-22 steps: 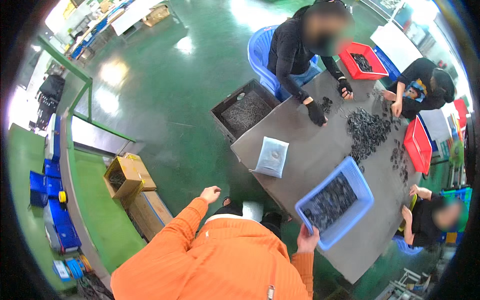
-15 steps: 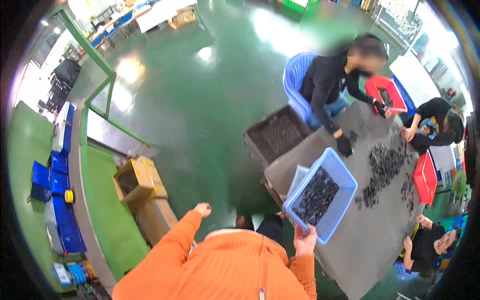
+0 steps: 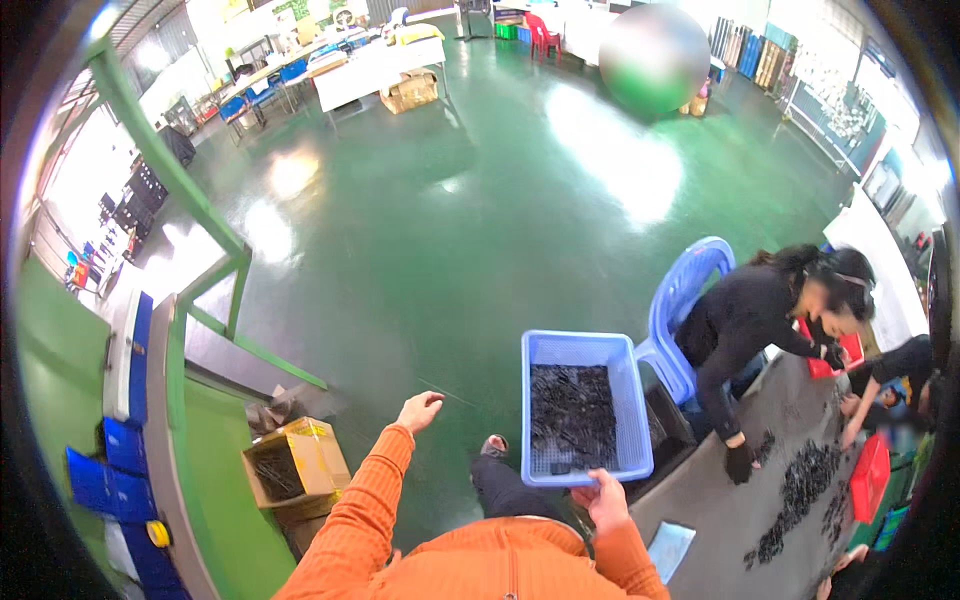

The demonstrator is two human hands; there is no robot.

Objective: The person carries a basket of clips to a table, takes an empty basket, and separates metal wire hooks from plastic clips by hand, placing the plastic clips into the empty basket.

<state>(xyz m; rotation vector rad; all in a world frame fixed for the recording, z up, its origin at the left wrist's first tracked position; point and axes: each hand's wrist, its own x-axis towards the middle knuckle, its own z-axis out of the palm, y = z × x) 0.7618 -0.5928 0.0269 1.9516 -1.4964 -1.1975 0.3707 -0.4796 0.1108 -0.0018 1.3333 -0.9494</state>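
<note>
My right hand [image 3: 601, 498] grips the near rim of a blue plastic basket [image 3: 645, 420]. Many small black pieces [image 3: 572, 415] cover its bottom; their exact kind is too small to tell. The basket is in front of me, past the left edge of the grey table [image 3: 690, 500], over the floor and beside a dark crate [image 3: 665, 425]. Out to the left, my left hand [image 3: 420, 411] hangs in the air with its fingers loosely curled together and nothing visible in them.
A co-worker in black [image 3: 745, 320] sits on a blue chair [image 3: 690, 285], touching black pieces [image 3: 805, 480] heaped on the table. Red trays [image 3: 870, 478] stand at its far side. A light blue sheet [image 3: 670, 548] lies near me. Left are a cardboard box [image 3: 318, 455] and a green frame [image 3: 240, 290].
The blue basket has swung left, off the table's edge, with my right hand still on its rim. My view has turned left and up. My left hand stays raised beside me.
</note>
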